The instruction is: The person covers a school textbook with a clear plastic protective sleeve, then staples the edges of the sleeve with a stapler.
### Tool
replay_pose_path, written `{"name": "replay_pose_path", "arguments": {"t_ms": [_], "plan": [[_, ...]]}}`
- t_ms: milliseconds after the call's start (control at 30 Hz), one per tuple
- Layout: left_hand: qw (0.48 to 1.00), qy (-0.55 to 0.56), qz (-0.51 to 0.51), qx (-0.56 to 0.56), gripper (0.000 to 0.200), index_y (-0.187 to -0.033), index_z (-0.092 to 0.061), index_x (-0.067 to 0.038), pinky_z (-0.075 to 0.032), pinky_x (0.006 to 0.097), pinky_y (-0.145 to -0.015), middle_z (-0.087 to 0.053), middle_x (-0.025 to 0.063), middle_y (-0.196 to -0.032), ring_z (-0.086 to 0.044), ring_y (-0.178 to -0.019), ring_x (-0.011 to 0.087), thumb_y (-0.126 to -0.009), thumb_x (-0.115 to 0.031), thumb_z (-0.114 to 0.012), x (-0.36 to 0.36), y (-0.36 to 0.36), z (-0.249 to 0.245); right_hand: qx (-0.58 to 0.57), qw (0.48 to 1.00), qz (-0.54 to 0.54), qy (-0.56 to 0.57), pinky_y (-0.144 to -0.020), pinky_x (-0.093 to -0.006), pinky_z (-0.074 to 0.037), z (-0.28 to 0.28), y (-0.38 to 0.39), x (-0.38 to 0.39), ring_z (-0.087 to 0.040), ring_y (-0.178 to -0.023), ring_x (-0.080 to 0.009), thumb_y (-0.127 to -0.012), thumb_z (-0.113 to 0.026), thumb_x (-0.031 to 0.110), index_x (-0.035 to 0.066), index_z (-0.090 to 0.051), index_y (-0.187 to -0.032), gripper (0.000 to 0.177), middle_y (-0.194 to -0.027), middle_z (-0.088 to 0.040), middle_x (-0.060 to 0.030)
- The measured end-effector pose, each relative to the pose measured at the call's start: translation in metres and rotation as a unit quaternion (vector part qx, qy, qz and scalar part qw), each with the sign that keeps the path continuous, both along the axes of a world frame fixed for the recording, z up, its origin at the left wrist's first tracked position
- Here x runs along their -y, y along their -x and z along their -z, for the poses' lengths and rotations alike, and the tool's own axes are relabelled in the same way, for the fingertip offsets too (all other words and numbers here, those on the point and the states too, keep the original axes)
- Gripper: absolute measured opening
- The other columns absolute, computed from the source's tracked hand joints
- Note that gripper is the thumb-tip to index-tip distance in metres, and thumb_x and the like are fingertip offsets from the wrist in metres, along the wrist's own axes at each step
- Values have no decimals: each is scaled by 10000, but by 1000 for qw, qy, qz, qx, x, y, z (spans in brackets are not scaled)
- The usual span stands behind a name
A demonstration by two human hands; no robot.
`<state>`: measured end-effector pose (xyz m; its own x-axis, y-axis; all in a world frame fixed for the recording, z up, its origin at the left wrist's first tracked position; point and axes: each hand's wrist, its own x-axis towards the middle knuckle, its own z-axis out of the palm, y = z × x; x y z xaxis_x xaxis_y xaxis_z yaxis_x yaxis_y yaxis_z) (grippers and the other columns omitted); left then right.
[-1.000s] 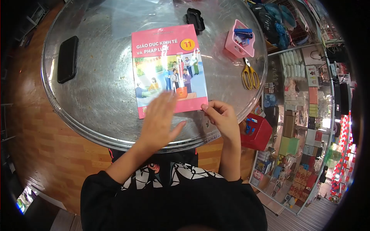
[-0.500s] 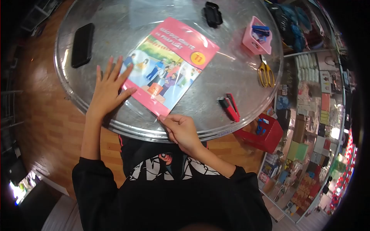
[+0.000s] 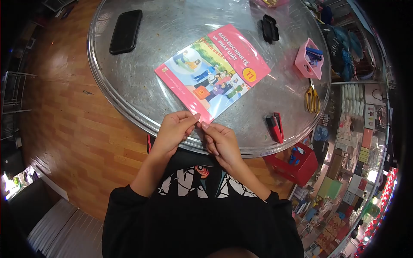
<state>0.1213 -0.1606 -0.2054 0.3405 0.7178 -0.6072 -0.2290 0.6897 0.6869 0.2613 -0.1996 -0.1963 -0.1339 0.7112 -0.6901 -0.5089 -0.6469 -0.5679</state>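
Left hand (image 3: 174,131) and right hand (image 3: 223,145) both have a thumb-and-finger grip pinched tight on the near corner of the pink book (image 3: 217,79), lying on the table (image 3: 140,81). Uneven tugging could crease that corner, imo.

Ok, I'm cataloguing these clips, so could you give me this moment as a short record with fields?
Book: pink textbook, marked 11, cover up, angled
Left hand: fingertips pinched at its nearest corner
Right hand: pinched close beside them
Surface: round metal table
Left of book: black smartphone
Right of book: red-and-black stapler, yellow-handled scissors, pink basket
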Motion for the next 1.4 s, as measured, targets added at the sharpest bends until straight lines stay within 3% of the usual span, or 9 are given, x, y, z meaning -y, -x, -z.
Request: {"name": "replay_pose_path", "arguments": {"t_ms": [333,800,867,933,1000,1033,1100,1333,1400], "plan": [[998,-17,-31,-57,142,-749,-571,-15,-208,155,-358,-424,-52,-503,-317,-394,5,-793,-150,-584,5,-6,4,100,994,-38,-28,-316,-180,-188,6,-5,0,-307,-317,-27,-825,-548,140,-3,-563,-703,189,-506,-441,25],[999,43,3,-25,163,-763,-529,-19,-180,158,-314,-429,-29,-499,-290,-354,7,-804,-165,-590,1,-1,0,35,998,-47,-8,-352,-158,-248,4,-16,2,-347,-353,-29,-814,-565,139,-33,-589,-881,186,-567,-487,1],[999,37,-7,-17,147,-778,-527,-18,-177,157,-316,-427,-30,-498,-290,-359,7,-803,-149,-590,1,-1,4,166,982,-26,-87,-398,-164,-316,-5,-30,6,-424,-438,-49,-791,-586,142,-17,-570,-947,223,-618,-501,-4],[999,35,-7,-19,143,-777,-527,-20,-177,157,-320,-425,-31,-497,-290,-362,6,-800,-145,-593,1,-1,2,412,882,50,-222,-575,-203,-415,0,-65,15,-511,-680,-108,-769,-607,165,-14,-502,-1100,390,-790,-531,-64],[999,35,-8,-21,140,-776,-528,-21,-177,156,-323,-423,-33,-497,-289,-366,5,-798,-141,-595,1,0,1,710,648,95,-258,-759,-300,-416,-6,-98,12,-486,-909,-216,-743,-631,201,-9,-480,-1125,461,-966,-508,-135],[999,28,-9,-21,136,-776,-530,-21,-179,156,-327,-423,-35,-497,-288,-368,5,-798,-138,-596,1,0,1,711,648,95,-257,-759,-300,-416,-5,-117,13,-486,-909,-216,-743,-631,201,-9,-480,-1125,461,-966,-508,-135],[1000,21,-10,-20,132,-776,-533,-22,-180,157,-330,-422,-37,-498,-287,-371,4,-797,-135,-597,1,-1,1,864,466,-29,-187,-834,-368,-382,4,-144,16,-436,-1009,-304,-727,-643,229,-18,-492,-1096,469,-1049,-484,-191],[999,-20,-9,-27,117,-779,-559,-16,-186,156,-361,-421,-56,-499,-299,-391,1,-792,-124,-601,-1,1,-5,753,624,-43,-203,-767,-338,-422,1,-116,9,-525,-897,-268,-750,-630,237,-41,-531,-1007,391,-985,-539,-183],[1000,-15,-9,-21,117,-774,-562,-15,-187,155,-367,-420,-59,-499,-301,-394,0,-791,-123,-603,-2,1,-7,396,892,134,-174,-640,-257,-453,-5,-97,11,-563,-724,-161,-797,-594,216,-29,-544,-982,311,-851,-578,-95]]}}
